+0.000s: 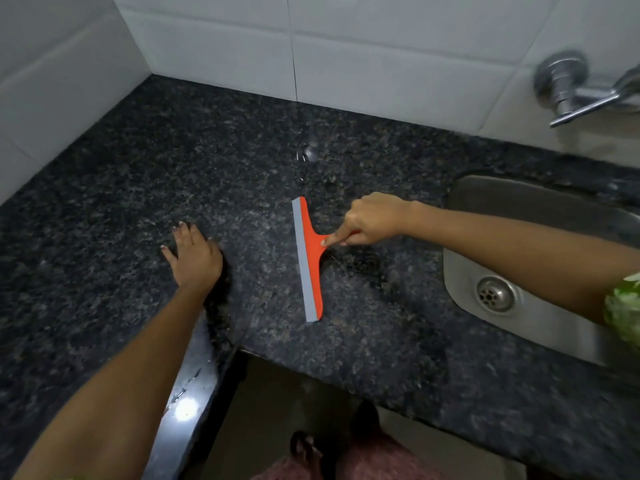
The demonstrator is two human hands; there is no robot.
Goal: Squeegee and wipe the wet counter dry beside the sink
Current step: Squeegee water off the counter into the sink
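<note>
An orange squeegee (309,261) with a grey rubber blade lies blade-down on the dark speckled granite counter (145,174), its blade running near to far. My right hand (370,218) grips its short handle, index finger stretched along the neck. My left hand (194,256) rests flat on the counter to the left of the squeegee, fingers spread, holding nothing. A small puddle of water (307,154) glints on the counter beyond the blade's far end.
A steel sink (519,209) with a round drain (495,294) sits at the right, under a wall tap (568,88). White tiled walls (381,46) close the counter at the back and left. The counter's front edge (194,386) steps inward near my legs.
</note>
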